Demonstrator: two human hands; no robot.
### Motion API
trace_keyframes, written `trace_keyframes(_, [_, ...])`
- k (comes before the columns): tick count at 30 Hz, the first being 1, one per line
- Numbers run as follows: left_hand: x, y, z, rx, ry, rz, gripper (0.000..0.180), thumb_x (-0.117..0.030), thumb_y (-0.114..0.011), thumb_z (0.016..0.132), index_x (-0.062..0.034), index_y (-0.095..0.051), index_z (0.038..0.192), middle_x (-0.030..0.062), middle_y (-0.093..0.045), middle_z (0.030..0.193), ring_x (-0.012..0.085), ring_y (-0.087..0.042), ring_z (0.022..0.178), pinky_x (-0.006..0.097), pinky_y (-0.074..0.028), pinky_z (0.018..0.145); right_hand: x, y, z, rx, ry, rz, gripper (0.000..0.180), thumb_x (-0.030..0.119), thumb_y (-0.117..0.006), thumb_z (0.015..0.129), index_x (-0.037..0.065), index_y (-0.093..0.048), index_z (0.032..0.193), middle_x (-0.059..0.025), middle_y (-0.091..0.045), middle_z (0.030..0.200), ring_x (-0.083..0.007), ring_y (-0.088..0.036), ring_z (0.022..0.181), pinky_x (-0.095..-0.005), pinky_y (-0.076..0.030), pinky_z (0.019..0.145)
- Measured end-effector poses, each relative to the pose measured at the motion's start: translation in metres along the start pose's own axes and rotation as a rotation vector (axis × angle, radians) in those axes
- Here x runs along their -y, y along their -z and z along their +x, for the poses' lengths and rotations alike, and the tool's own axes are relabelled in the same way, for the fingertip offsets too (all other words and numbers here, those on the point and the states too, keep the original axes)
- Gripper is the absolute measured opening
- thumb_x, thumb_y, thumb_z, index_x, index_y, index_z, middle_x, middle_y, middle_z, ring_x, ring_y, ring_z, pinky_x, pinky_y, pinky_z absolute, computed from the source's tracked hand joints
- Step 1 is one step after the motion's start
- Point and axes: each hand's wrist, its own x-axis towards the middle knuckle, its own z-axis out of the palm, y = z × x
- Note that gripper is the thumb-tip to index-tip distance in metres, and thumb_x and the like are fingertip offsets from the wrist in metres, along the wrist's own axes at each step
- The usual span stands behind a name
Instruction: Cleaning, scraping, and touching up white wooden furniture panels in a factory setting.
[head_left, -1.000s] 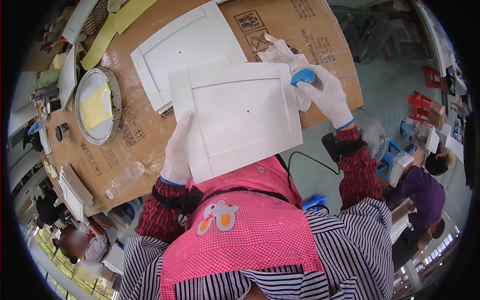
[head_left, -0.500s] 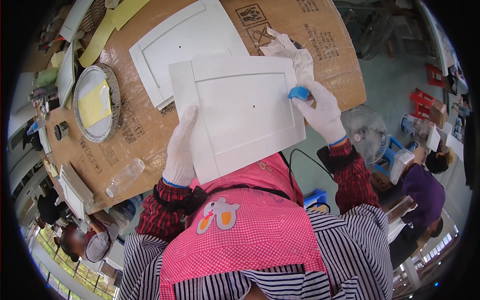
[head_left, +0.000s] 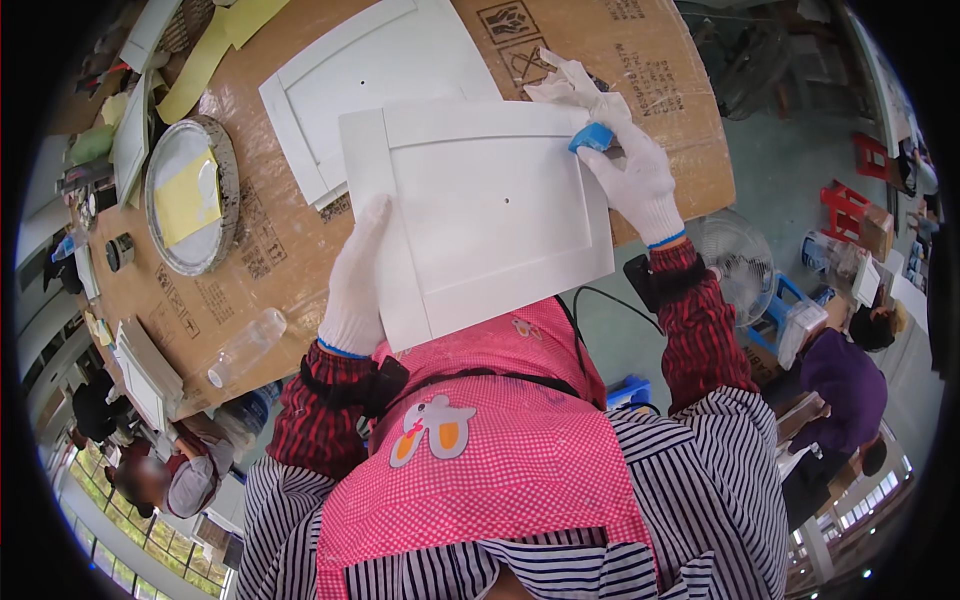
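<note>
- My left hand (head_left: 355,290) grips the white panel's (head_left: 480,215) left edge, above my apron (head_left: 500,470).
- My right hand (head_left: 635,180) presses a blue pad (head_left: 590,137) on its top-right corner.
- A second panel (head_left: 350,90), a round tray (head_left: 190,195) and a bottle (head_left: 245,345) lie on the cardboard table (head_left: 290,250).

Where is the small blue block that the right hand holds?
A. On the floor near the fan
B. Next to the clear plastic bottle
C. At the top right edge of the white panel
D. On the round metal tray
C: the right hand presses the blue block against the top right edge of the white panel, which the left hand steadies.
</note>
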Motion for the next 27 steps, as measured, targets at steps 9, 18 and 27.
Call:
trace_keyframes(9, [0.005, 0.012, 0.004, -0.021, -0.159, 0.108, 0.049, -0.034, -0.055, 0.106, 0.0010, -0.052, 0.140, 0.0081, -0.062, 0.130, 0.0166, -0.061, 0.116, 0.030, -0.052, 0.097, 0.035, 0.029, -0.097, 0.150, -0.057, -0.036, 0.033, 0.014, -0.076, 0.083, 0.005, -0.065, 0.113, -0.0121, -0.068, 0.097, -0.0266, -0.068, 0.086, -0.0363, -0.054, 0.080])
trace_keyframes(18, [-0.002, 0.006, 0.001, 0.010, -0.024, 0.010, 0.048, -0.034, -0.053, 0.106, 0.0001, -0.053, 0.139, 0.0092, -0.063, 0.130, 0.0205, -0.063, 0.114, 0.032, -0.054, 0.094, 0.032, 0.014, -0.062, 0.031, -0.078, 0.022, 0.031, 0.014, -0.076, 0.083, 0.005, -0.065, 0.110, -0.0121, -0.068, 0.095, -0.0276, -0.068, 0.084, -0.0366, -0.054, 0.077])
trace_keyframes(27, [-0.002, 0.010, 0.003, -0.025, -0.008, 0.043, 0.043, -0.029, -0.058, 0.102, -0.0004, -0.056, 0.134, 0.0127, -0.066, 0.124, 0.0209, -0.066, 0.108, 0.033, -0.057, 0.088, 0.025, 0.036, -0.124, -0.203, -0.545, 0.636, 0.028, 0.014, -0.065, 0.096, -0.001, -0.061, 0.119, -0.0047, -0.067, 0.100, -0.0154, -0.066, 0.086, -0.0278, -0.053, 0.078])
